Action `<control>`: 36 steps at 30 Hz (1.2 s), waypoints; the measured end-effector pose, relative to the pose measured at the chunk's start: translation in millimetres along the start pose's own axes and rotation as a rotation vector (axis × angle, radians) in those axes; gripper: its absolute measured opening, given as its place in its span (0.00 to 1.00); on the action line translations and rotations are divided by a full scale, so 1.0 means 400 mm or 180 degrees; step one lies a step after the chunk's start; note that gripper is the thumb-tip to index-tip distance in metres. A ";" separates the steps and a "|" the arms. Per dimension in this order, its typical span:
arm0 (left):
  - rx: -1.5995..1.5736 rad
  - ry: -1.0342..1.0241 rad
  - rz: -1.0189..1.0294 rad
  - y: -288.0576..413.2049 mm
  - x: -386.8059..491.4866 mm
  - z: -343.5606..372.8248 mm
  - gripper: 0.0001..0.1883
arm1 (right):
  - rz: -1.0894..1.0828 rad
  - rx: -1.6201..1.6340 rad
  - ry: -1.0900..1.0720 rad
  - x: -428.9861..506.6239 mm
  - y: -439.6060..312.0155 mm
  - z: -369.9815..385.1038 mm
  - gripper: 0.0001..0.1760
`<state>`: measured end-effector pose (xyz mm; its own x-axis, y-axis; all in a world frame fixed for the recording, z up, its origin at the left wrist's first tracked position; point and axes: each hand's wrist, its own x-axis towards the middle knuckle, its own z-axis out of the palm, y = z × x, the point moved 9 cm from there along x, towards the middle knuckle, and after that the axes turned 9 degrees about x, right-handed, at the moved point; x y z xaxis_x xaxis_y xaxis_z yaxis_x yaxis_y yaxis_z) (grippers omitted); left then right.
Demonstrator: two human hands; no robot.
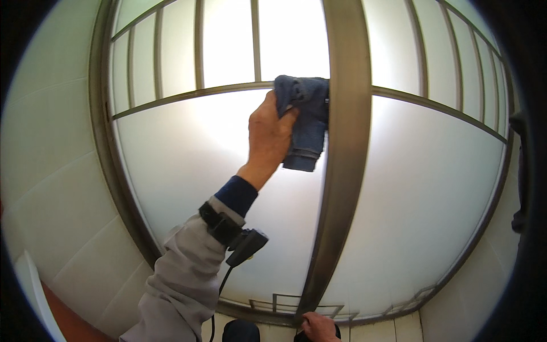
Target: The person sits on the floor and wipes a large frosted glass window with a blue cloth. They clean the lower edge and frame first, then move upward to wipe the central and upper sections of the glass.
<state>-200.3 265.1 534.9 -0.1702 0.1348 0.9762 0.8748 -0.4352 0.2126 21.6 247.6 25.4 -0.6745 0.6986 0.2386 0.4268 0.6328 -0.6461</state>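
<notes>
My left hand [272,132] grips a folded dark blue cloth [307,124] and holds it against the frosted glass panel [205,158], beside the brown metal upright [348,128] of the window. The cloth's top edge overlaps the thin crossbar [230,88]. A dark device with a cable is strapped on the left forearm, over a grey sleeve with a navy cuff. Low in the picture, my right hand [320,327] is near the foot of the upright, above a dark-clothed knee or foot; its fingers are partly hidden, and whether they hold anything is unclear.
Pale tiled walls [55,184] flank the framed glass on both sides. A second frosted panel [419,184] with thin bars lies right of the upright. At the lower left are a white curved edge [34,290] and a reddish-brown surface [72,316]. Something dark hangs at the right rim.
</notes>
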 end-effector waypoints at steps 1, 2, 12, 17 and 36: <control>0.0094 0.0150 0.0163 0.006 -0.001 -0.015 0.15 | -0.0041 0.0038 0.0031 0.001 -0.007 -0.002 0.14; -0.0010 0.0022 -0.0019 -0.016 -0.003 -0.016 0.20 | -0.0086 0.0082 0.0059 0.005 -0.015 -0.002 0.14; 0.1823 0.0677 -0.0297 -0.329 0.050 -0.447 0.18 | -0.0254 0.0096 0.0090 0.013 -0.029 0.009 0.15; 0.2979 0.1159 -0.0282 -0.526 0.051 -0.784 0.17 | -0.0320 -0.0029 0.0057 0.024 -0.041 0.016 0.14; -0.0013 0.0207 -0.0760 -0.199 -0.088 -0.355 0.16 | -0.0238 0.0092 0.0245 -0.001 -0.023 -0.015 0.14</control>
<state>-328.1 168.7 489.8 -0.4007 0.1769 0.8990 0.8046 -0.4015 0.4376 21.5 243.5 35.6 -0.6551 0.6741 0.3412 0.3588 0.6750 -0.6447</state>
